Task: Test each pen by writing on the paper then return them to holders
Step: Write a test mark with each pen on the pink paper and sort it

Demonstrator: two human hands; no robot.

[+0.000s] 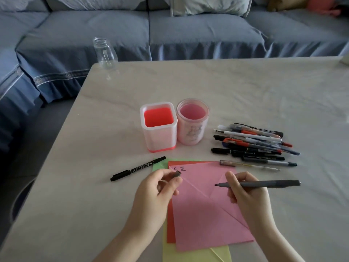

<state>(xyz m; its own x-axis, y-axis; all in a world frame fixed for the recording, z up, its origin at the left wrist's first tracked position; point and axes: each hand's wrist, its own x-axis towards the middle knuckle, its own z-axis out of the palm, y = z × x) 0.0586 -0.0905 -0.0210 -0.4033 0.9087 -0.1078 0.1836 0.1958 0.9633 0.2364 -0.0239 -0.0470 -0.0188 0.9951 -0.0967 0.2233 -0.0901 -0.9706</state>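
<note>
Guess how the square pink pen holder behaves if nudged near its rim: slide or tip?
The square holder looks empty and thin-walled plastic, so probably light. It is taller than wide, so a rim push likely tips it. The table looks smooth, so a low push may slide it.

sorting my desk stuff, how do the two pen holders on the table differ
The left holder is square with rounded corners; the right holder is round. The left holder's inside is bright red-orange, the right holder's a paler pink. The right holder has a faint picture on its side; the left holder's walls look plain. Both stand upright, side by side, with no pens in them.
</note>
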